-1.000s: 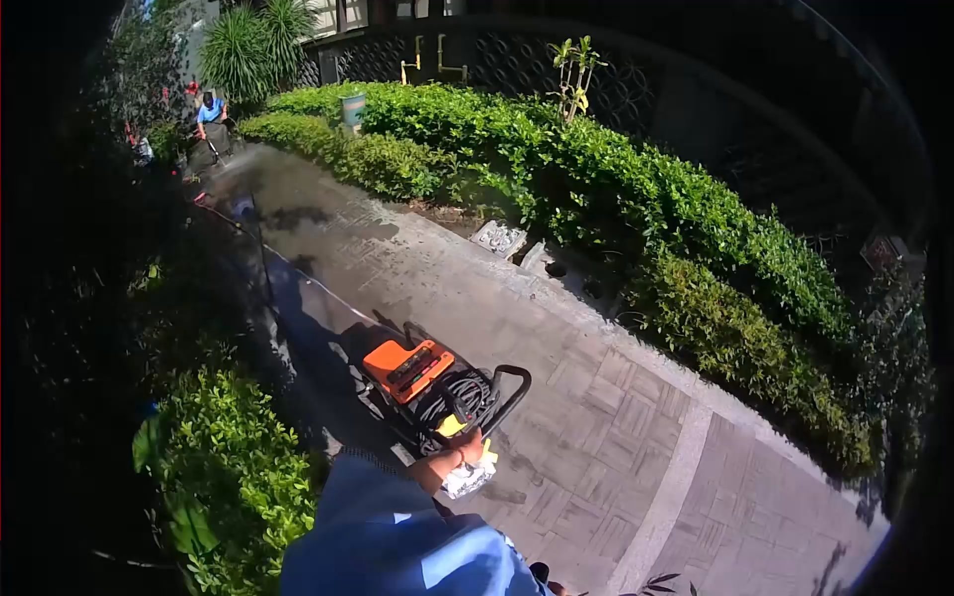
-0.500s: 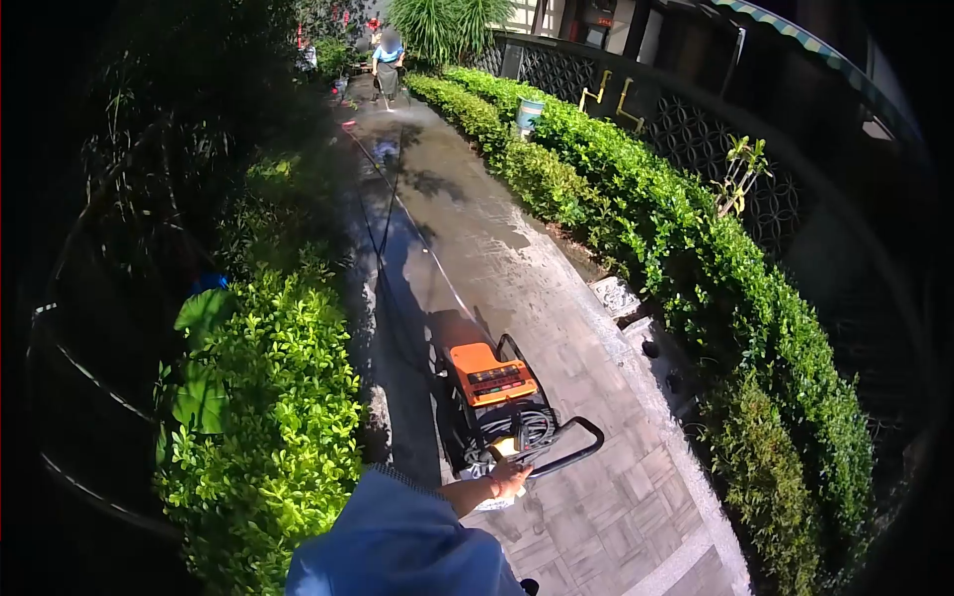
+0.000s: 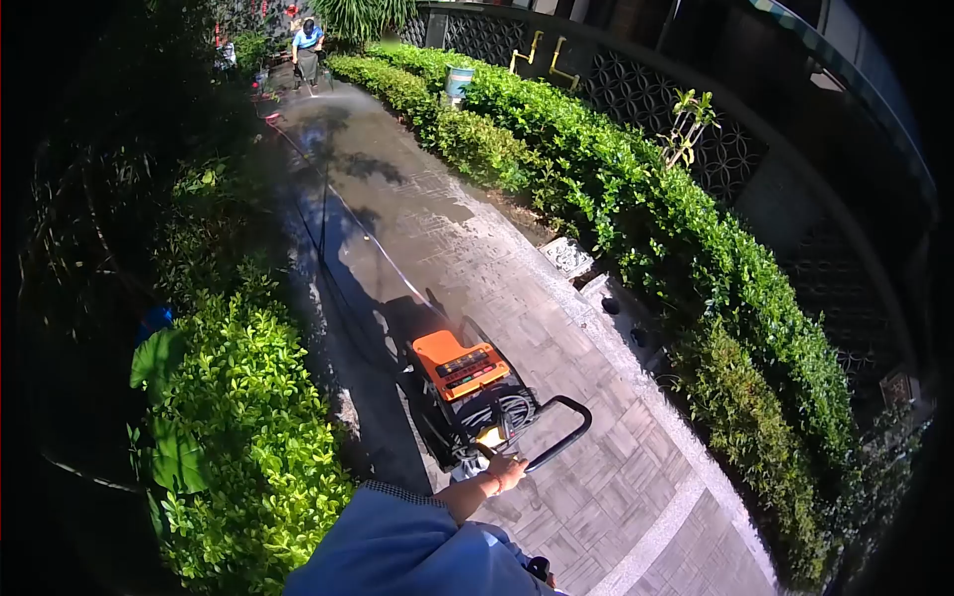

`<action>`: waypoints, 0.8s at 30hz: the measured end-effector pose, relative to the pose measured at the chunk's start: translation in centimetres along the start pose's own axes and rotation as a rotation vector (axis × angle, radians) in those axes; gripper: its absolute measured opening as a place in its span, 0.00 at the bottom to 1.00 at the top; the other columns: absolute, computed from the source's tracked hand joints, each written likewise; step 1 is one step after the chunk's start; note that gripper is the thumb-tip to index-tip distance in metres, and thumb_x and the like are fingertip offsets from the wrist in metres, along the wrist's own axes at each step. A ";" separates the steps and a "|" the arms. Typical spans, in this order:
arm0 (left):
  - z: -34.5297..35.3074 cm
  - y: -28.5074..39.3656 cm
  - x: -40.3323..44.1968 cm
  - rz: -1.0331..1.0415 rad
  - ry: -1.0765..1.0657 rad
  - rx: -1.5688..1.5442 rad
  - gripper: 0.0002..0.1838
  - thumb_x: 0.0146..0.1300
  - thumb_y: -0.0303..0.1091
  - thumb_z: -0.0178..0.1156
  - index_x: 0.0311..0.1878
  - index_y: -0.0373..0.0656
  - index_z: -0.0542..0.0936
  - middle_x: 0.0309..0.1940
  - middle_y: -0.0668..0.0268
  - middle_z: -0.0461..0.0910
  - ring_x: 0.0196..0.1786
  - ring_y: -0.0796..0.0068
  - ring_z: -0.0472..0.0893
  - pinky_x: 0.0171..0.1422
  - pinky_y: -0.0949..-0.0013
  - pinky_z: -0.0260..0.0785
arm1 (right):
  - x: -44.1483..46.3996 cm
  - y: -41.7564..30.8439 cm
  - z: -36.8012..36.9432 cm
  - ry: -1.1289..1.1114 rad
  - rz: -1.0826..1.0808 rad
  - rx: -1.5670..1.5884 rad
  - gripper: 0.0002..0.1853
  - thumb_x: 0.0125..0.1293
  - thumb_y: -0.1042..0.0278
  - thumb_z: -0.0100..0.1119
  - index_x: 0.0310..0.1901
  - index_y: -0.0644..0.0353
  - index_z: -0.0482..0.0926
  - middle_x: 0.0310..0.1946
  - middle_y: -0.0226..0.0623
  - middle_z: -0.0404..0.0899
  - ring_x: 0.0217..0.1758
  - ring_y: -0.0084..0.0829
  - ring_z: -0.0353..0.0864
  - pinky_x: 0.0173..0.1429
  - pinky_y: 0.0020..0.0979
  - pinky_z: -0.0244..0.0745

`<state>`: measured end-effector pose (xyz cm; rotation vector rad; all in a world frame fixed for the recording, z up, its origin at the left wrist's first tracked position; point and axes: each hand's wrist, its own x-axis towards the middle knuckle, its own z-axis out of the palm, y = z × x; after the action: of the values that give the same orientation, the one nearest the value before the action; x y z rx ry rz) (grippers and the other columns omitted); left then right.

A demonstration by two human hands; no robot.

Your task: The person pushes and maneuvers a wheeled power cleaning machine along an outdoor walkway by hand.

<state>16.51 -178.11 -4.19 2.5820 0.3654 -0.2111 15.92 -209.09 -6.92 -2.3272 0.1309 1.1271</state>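
Note:
An orange and black pressure washer (image 3: 462, 368) stands on the paved path, with a coiled grey hose (image 3: 497, 412) behind its orange cover. My left hand (image 3: 509, 471), a red band at its wrist, is closed on the near end of the washer's black bar handle (image 3: 574, 437). At the bottom edge a sliver of my right hand (image 3: 553, 578) shows beside a small dark object (image 3: 539, 567); its fingers are hidden. From the washer's front a thin pale hose (image 3: 383, 248) runs up the path.
Up the path, a person in a blue top (image 3: 307, 45) sprays water onto the wet ground. Hedges line both sides, a leafy bush (image 3: 248, 437) near left and a long hedge (image 3: 636, 219) at right. A bucket (image 3: 458, 83) rises above the right hedge; stone blocks (image 3: 568, 257) edge the path.
The view has swung right, so the path and distant person appear farther left. My left hand stays on the handle, and a bit of my right hand now shows at the bottom.

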 end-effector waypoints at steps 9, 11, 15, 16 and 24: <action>1.1 -2.0 0.6 0.106 0.014 -0.086 0.15 0.59 0.47 0.48 0.41 0.47 0.70 0.25 0.60 0.79 0.29 0.59 0.79 0.32 0.53 0.64 | -3.5 1.7 1.1 0.082 0.052 -0.038 0.13 0.47 0.66 0.56 0.36 0.61 0.79 0.24 0.35 0.80 0.23 0.26 0.80 0.29 0.25 0.75; 1.2 -2.2 0.6 0.124 0.026 -0.097 0.15 0.58 0.48 0.49 0.40 0.46 0.71 0.24 0.60 0.78 0.28 0.59 0.79 0.30 0.55 0.64 | -3.7 0.7 0.6 0.091 0.024 -0.088 0.14 0.47 0.66 0.56 0.36 0.61 0.79 0.24 0.36 0.80 0.23 0.26 0.80 0.29 0.25 0.75; 0.8 -2.3 0.7 0.144 -0.005 -0.128 0.17 0.57 0.50 0.49 0.38 0.45 0.71 0.23 0.57 0.77 0.28 0.57 0.78 0.31 0.56 0.66 | 0.1 -0.7 -1.0 0.049 -0.038 -0.009 0.18 0.48 0.64 0.58 0.40 0.64 0.77 0.30 0.39 0.80 0.26 0.25 0.80 0.29 0.26 0.76; 1.1 -2.5 0.7 0.153 0.005 -0.141 0.18 0.57 0.50 0.49 0.38 0.45 0.71 0.23 0.56 0.77 0.29 0.57 0.78 0.32 0.55 0.66 | 3.7 0.9 -1.0 0.064 -0.173 -0.131 0.19 0.48 0.64 0.58 0.42 0.64 0.76 0.30 0.38 0.80 0.26 0.25 0.80 0.31 0.25 0.76; -1.1 -1.7 0.8 0.105 -0.160 -0.086 0.24 0.53 0.52 0.49 0.44 0.43 0.73 0.31 0.54 0.78 0.36 0.55 0.78 0.40 0.56 0.68 | 6.2 -15.7 -6.5 0.279 -0.628 -0.464 0.30 0.47 0.65 0.58 0.54 0.58 0.63 0.49 0.47 0.67 0.54 0.45 0.66 0.55 0.37 0.65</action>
<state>16.86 -175.98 -4.26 2.4716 0.1761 -0.3539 29.41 -198.22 -1.54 -2.6188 -0.7844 0.5486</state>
